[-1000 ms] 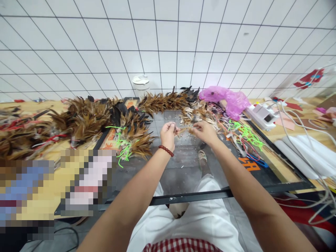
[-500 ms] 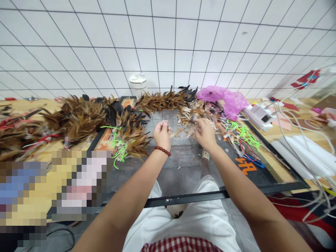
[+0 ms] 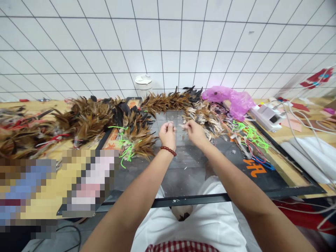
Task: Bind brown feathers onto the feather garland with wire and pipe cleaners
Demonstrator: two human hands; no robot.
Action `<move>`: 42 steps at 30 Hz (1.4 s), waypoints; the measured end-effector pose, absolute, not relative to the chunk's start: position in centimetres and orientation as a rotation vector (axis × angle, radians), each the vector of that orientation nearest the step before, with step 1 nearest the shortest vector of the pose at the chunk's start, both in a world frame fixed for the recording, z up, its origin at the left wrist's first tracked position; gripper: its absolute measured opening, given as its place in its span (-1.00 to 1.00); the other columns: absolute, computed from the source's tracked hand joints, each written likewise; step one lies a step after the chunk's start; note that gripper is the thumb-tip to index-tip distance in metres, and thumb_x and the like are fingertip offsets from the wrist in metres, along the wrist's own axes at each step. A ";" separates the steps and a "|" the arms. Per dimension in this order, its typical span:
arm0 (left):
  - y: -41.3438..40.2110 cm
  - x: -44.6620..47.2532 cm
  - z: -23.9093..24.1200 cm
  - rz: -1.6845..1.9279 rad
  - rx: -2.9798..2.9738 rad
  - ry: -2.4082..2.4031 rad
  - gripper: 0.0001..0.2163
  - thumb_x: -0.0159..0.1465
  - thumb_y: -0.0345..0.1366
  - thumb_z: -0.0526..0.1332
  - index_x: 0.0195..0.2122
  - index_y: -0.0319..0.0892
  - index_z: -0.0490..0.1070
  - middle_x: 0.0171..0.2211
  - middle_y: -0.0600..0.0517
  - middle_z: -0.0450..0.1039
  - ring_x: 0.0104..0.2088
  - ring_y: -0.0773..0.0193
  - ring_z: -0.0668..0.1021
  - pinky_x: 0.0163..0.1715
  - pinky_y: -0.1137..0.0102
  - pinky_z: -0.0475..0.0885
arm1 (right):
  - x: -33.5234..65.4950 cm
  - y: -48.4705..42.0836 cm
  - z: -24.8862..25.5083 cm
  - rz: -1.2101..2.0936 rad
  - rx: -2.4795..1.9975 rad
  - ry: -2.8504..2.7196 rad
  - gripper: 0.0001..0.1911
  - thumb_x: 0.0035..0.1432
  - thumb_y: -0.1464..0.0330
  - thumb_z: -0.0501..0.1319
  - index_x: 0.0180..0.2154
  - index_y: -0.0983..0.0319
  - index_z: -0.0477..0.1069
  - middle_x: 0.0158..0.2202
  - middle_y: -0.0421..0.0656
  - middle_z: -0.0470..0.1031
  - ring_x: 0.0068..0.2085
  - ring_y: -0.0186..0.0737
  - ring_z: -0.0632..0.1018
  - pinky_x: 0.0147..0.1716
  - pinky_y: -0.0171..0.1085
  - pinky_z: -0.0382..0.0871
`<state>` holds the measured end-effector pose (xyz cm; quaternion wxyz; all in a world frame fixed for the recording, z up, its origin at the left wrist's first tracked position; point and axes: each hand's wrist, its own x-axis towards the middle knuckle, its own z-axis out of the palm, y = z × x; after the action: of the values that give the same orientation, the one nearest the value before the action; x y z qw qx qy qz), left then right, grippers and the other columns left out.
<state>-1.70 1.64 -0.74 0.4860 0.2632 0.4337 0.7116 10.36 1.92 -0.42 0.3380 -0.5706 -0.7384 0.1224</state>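
Over the dark glass panel (image 3: pixel 181 175), my left hand (image 3: pixel 168 134) is closed in a pinch, a beaded bracelet (image 3: pixel 168 151) at its wrist. A tiny pale bit shows at its fingertips, too small to name. My right hand (image 3: pixel 196 133) faces it a short gap away, thumb and finger pressed on a small pale feather (image 3: pixel 183 126). Just behind the right hand lies a heap of loose brown and white feathers (image 3: pixel 207 122). A long row of brown feathers (image 3: pixel 168 101) stretches along the panel's far side. Left of my hands sit feather bunches (image 3: pixel 139 136) with green ties (image 3: pixel 127 148).
A pink plastic bag (image 3: pixel 231 99), green cords (image 3: pixel 252 134) and blue-handled scissors (image 3: pixel 265 163) lie to the right. Beyond them are a white power adapter (image 3: pixel 267 115), cables and white foam pieces (image 3: pixel 307 157). A white lidded container (image 3: pixel 143 84) stands by the tiled wall.
My right hand has come away from the feather heap, leftward toward my left hand, with a small feather between its fingertips. My left hand stays pinched. The whole view has shifted slightly.
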 end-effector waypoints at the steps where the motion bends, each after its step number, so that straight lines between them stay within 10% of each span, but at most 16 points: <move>1: 1.6 -1.6 -0.8 1.709 0.662 1.070 -0.87 0.13 -0.27 0.28 -0.38 -0.22 0.43 -0.65 0.17 0.29 -0.67 0.55 0.27 -0.66 0.59 0.13 | 10.7 2.1 -0.7 0.463 -1.437 -1.776 -0.84 0.20 0.38 0.02 -0.34 0.21 0.35 -0.39 -0.13 0.47 -0.36 -0.21 0.41 -0.30 -0.24 0.24; 8: 1.4 -0.9 -1.3 1.594 0.826 1.097 -0.90 0.05 -0.33 0.33 -0.40 -0.23 0.56 -0.47 0.04 0.51 -0.49 0.43 0.44 -0.53 0.54 0.28 | 10.7 2.0 -1.5 0.849 -1.201 -1.526 -0.80 0.10 0.19 0.12 -0.44 0.18 0.28 -0.53 -0.27 0.32 -0.48 -0.32 0.31 -0.44 -0.33 0.19; 21: 1.1 -1.1 -0.8 1.568 0.782 1.017 -0.86 0.07 -0.28 0.35 -0.51 -0.23 0.46 -0.53 0.05 0.47 -0.48 0.41 0.49 -0.38 0.47 0.37 | 16.7 3.1 0.1 0.129 -1.549 -1.616 -0.84 0.10 0.35 0.14 -0.33 0.22 0.49 -0.35 -0.09 0.51 -0.29 -0.14 0.46 -0.25 -0.22 0.29; 32: 1.3 -1.1 -1.2 1.594 0.768 1.092 -0.87 0.07 -0.28 0.33 -0.49 -0.23 0.46 -0.60 0.10 0.42 -0.55 0.46 0.42 -0.47 0.54 0.31 | 17.1 2.1 0.6 0.197 -1.419 -2.296 -0.87 0.03 0.46 0.22 -0.39 0.21 0.56 -0.27 -0.07 0.50 -0.16 -0.11 0.46 -0.09 -0.17 0.26; 42: 0.9 -0.6 -1.0 1.522 0.799 0.967 -0.81 -0.03 -0.25 0.41 -0.46 -0.24 0.52 -0.50 0.06 0.50 -0.49 0.41 0.46 -0.43 0.48 0.39 | 12.1 1.1 0.7 1.243 -0.989 -1.229 -0.64 -0.20 0.17 0.42 -0.43 0.23 0.38 -0.57 -0.27 0.42 -0.55 -0.39 0.37 -0.50 -0.34 0.23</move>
<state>-0.65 0.90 -0.95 0.5517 0.3378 0.4090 0.6436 12.09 1.14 0.69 0.5367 -0.4156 -0.5161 0.5224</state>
